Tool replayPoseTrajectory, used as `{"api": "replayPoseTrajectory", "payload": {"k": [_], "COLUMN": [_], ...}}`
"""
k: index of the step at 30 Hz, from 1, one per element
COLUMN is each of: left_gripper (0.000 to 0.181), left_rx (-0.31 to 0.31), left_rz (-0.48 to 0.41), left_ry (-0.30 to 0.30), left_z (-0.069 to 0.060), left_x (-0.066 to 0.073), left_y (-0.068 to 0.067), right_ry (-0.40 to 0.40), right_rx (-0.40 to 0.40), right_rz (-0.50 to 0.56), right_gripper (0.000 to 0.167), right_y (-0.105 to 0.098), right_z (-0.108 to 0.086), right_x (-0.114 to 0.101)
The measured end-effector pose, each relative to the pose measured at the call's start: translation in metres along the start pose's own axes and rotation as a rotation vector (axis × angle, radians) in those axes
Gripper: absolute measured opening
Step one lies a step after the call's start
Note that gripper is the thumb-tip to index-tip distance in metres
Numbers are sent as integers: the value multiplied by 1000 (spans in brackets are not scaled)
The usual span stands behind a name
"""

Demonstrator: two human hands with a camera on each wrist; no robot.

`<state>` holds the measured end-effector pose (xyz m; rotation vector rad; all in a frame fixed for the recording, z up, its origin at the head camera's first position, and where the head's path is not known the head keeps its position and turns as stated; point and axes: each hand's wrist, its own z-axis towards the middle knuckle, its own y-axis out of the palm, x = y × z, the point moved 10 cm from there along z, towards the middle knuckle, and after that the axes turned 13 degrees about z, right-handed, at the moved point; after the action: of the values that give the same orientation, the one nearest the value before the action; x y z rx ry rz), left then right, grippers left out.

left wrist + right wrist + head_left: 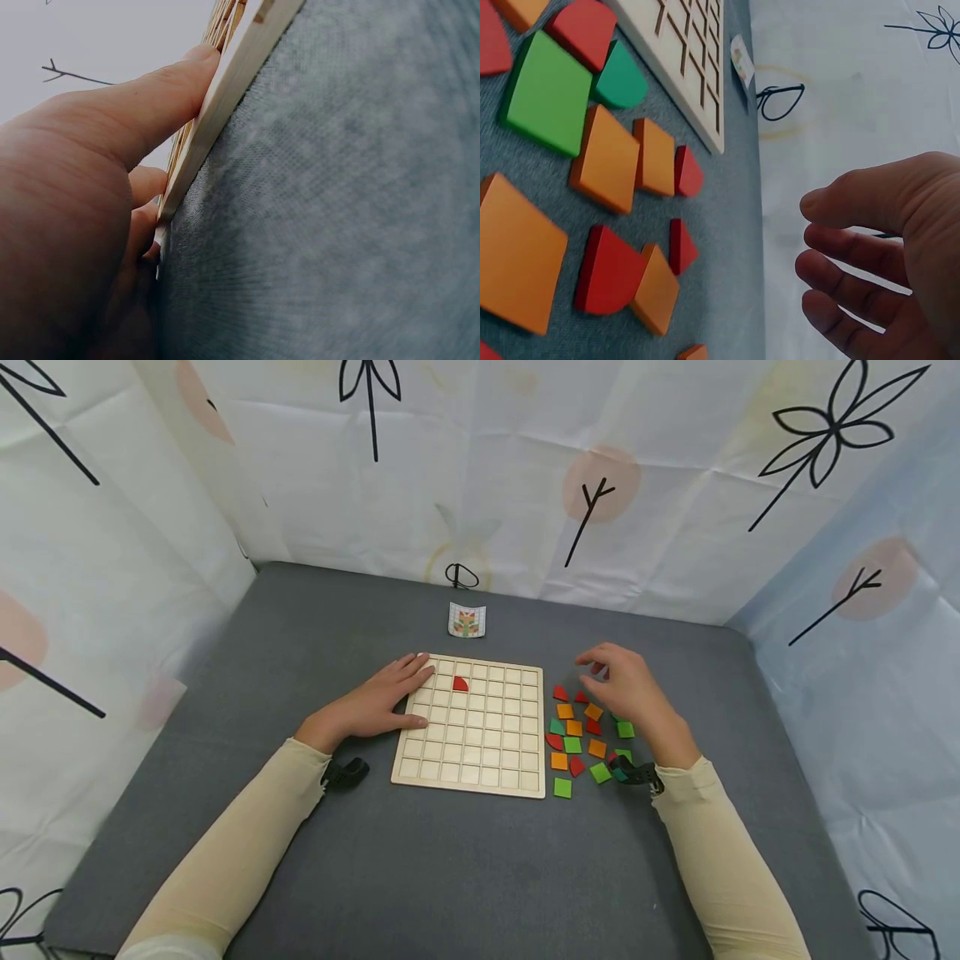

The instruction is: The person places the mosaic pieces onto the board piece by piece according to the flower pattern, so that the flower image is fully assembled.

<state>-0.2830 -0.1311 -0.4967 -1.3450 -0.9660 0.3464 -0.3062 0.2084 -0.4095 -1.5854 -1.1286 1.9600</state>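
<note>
The gridded board is cream, the tiles red, orange and green.

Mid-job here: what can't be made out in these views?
Card: head view, pattern details too small.
Teal piece: head view, partly hidden by black wrist strap.
Board: left wrist view, cut by the top edge, partly behind left hand.
Red piece: right wrist view, cropped by left edge.

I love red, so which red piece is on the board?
The rounded red piece near the far edge of the wooden board, right of the left hand. The other red pieces lie outside, to the board's right.
</note>
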Motion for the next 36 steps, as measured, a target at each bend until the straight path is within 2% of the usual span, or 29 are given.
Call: {"api": "replayPoseTrajectory", "payload": {"k": [10, 20, 27, 36], "left_gripper": [98, 98, 98, 99], "left_rx": [-2, 0, 0, 8], "left_rz": [7, -3, -6, -3], "left_ry": [-5, 1, -3, 4], "left_z": [0, -1, 0, 0], "left_x": [0, 1, 2, 2], "left_y": [-1, -2, -2, -2], "right_ry": [5, 21, 18, 32], "right_rx": [-25, -105, -133, -128], "right_rz": [-13, -2, -5, -45], "right_gripper": [27, 25, 25, 23], "right_y": [3, 20, 27, 30], "right_z": [-7, -10, -10, -7], "right_x": [9, 27, 30, 29]}}
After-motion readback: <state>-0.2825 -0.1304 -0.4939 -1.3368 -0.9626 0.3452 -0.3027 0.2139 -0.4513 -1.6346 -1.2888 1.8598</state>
